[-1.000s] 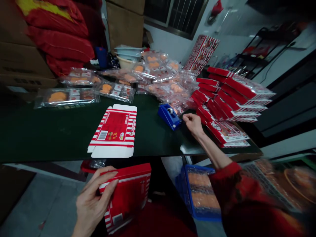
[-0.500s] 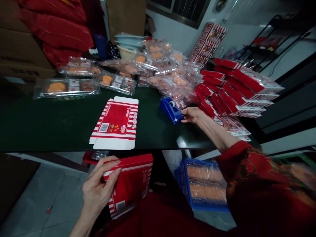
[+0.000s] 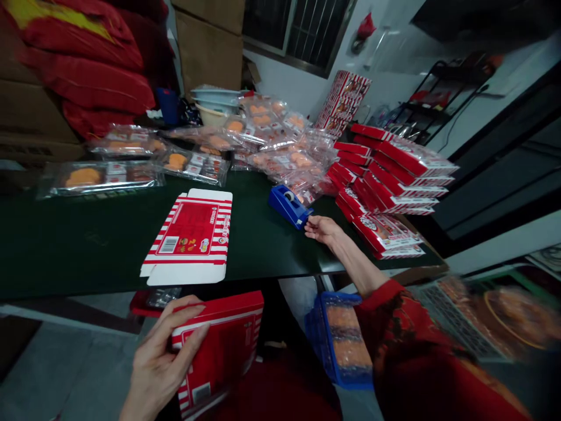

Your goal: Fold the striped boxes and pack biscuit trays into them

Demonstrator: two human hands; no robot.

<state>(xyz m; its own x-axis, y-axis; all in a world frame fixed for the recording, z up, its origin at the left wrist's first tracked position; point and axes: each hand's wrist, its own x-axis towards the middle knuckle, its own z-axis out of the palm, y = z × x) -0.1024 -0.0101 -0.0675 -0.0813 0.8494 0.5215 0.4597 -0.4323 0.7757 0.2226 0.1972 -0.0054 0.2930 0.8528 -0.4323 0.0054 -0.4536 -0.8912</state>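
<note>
My left hand [image 3: 164, 351] grips a red box [image 3: 221, 345] with striped edges by its upper left side, thumb in front, below the table's front edge. The box stands tilted, its lower part dark. At the cutter end of a blue tape dispenser [image 3: 288, 206], my right hand [image 3: 323, 229] is closed in a pinch on the tape; the strip itself is too thin to make out clearly. A white roll shows inside the dispenser. To its left, a flat striped carton [image 3: 193, 234] lies on the dark green table [image 3: 100, 245], its printed red panel facing up.
Clear packs of orange food [image 3: 263, 131] are heaped behind the dispenser. Stacked red boxes [image 3: 385, 175] rise at the right, beside a tall striped stack [image 3: 344, 102]. Below the table stands a blue crate [image 3: 322, 327] of wrapped packs; another crate [image 3: 464, 321] is farther right.
The view has shifted, so the table things appear farther left and lower. My right hand is still at the dispenser's cutter end, and my left hand still holds the box.
</note>
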